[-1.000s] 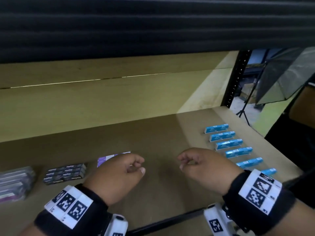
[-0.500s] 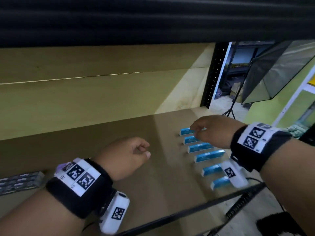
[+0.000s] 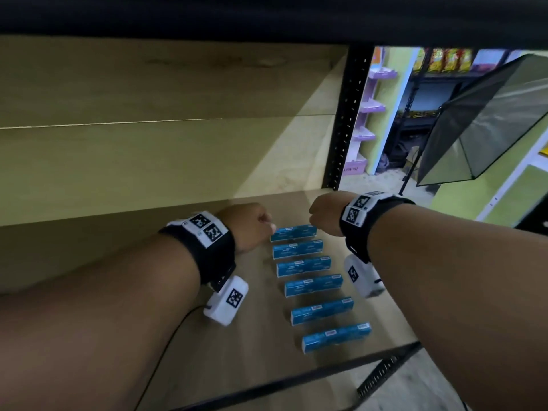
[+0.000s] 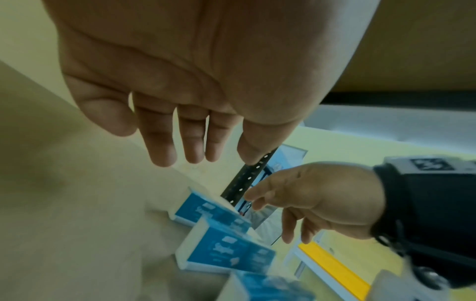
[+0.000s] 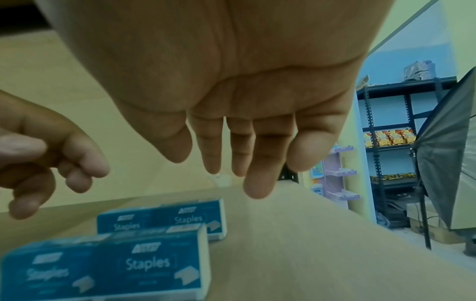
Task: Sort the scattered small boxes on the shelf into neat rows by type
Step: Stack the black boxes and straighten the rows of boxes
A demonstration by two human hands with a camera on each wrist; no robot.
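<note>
Several blue staple boxes lie in one row running from the front edge to the back on the right part of the wooden shelf (image 3: 207, 327). My left hand (image 3: 255, 222) hovers at the left end of the farthest box (image 3: 293, 232), and my right hand (image 3: 321, 212) hovers at its right end. In the left wrist view the left fingers (image 4: 190, 146) hang relaxed above two blue boxes (image 4: 226, 252) and hold nothing. The right fingers (image 5: 231, 158) hang loose too, above the farthest box (image 5: 165, 220) and a nearer one (image 5: 115, 266). Whether either hand touches the box I cannot tell.
A black perforated upright (image 3: 347, 120) stands at the shelf's back right corner, and a black rail (image 3: 296, 378) runs along its front edge. The dark upper shelf (image 3: 267, 16) hangs low overhead. A softbox lamp (image 3: 489, 123) stands beyond the right end.
My view has swung right, so the dark and purple boxes at the left are out of sight. The left hand has moved right to join the right hand at the row's far end.
</note>
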